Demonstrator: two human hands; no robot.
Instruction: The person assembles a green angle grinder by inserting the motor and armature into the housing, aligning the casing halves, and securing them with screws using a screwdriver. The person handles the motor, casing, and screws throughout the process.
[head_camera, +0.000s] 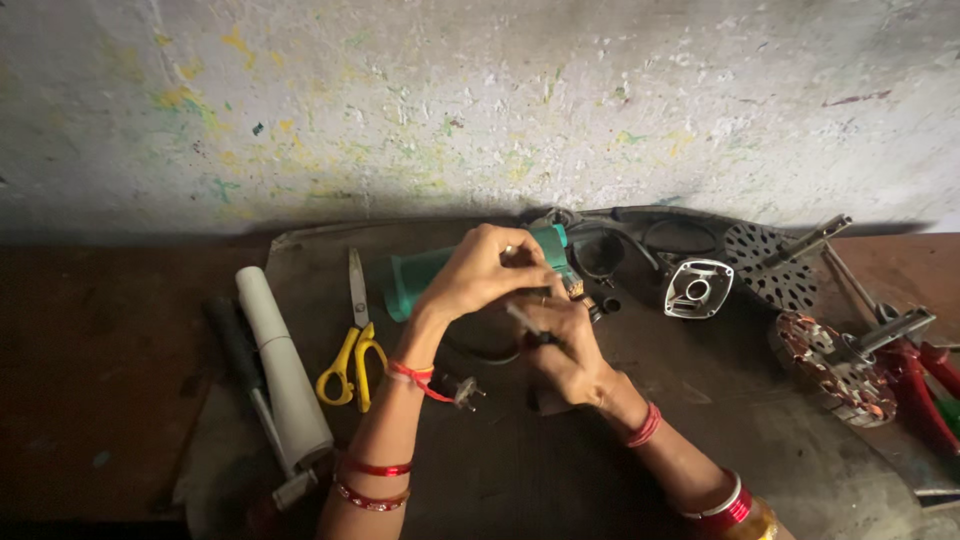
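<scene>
A teal-green power tool body (420, 275) lies across a dark mat (560, 460) on the bench. My left hand (478, 272) is closed over its front end, near the exposed winding. My right hand (562, 345) sits just below it, gripping a thin screwdriver (522, 320) whose tip points up and left toward the tool. Both wrists wear red bangles and a red thread. A small two-pin plug (466, 392) on a dark cord lies under my left forearm.
Yellow-handled scissors (352, 352) lie left of the tool, beside a white paper roll (285, 372) and a dark-handled tool (238, 350). A metal housing cover (697, 288), perforated discs (770, 265) and rotor parts (840, 365) fill the right side. A paint-flecked wall (480, 100) stands behind.
</scene>
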